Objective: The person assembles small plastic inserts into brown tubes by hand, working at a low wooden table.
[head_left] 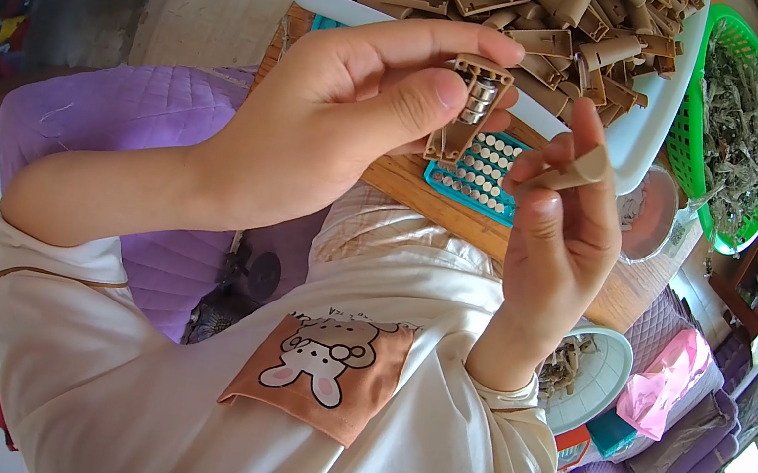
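My left hand (351,102) is raised over the table, its thumb and fingers closed round a small brown plastic casing (451,136). The casing's open side shows a stack of silver button cells (482,101) inside. To the right, my right hand (567,223) pinches a curved brown plastic cover (570,171) between thumb and fingers, apart from the casing. Below and behind the hands lies a teal tray (440,187) with rows of small round silver cells, partly hidden by my left hand and the casing.
A white bin (650,147) heaped with brown plastic shells (538,8) stands at the far side of the wooden table (462,220). Right of it are a clear round tub (648,216) and a green basket (684,137) of tangled greyish pieces. A pale bowl (611,376) sits lower right.
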Demonstrator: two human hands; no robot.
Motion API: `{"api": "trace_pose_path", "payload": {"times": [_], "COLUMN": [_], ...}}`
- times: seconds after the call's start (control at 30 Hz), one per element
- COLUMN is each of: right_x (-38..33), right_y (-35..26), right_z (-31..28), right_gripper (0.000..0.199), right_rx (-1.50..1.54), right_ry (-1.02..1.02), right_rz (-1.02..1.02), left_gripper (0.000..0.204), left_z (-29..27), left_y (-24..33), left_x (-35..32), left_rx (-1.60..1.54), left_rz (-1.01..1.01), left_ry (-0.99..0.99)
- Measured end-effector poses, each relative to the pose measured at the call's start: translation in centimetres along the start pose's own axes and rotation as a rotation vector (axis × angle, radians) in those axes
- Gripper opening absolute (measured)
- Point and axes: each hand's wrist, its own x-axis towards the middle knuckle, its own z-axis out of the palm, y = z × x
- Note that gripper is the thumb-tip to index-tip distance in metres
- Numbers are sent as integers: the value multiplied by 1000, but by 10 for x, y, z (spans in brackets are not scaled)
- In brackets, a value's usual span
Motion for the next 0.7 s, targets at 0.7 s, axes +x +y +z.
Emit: {"api": "trace_pose_path", "payload": {"times": [0.7], "right_x": [-6], "right_y": [14], "right_z": [47], "right_gripper": [28], "right_rx": [-187], "right_ry": [242], "right_rz": [-148], "left_gripper": [37], "left_z": [1], "left_y": [-3], "left_x": [-1], "left_rx": [60], "left_rz": [211], "left_ry": [-27]}}
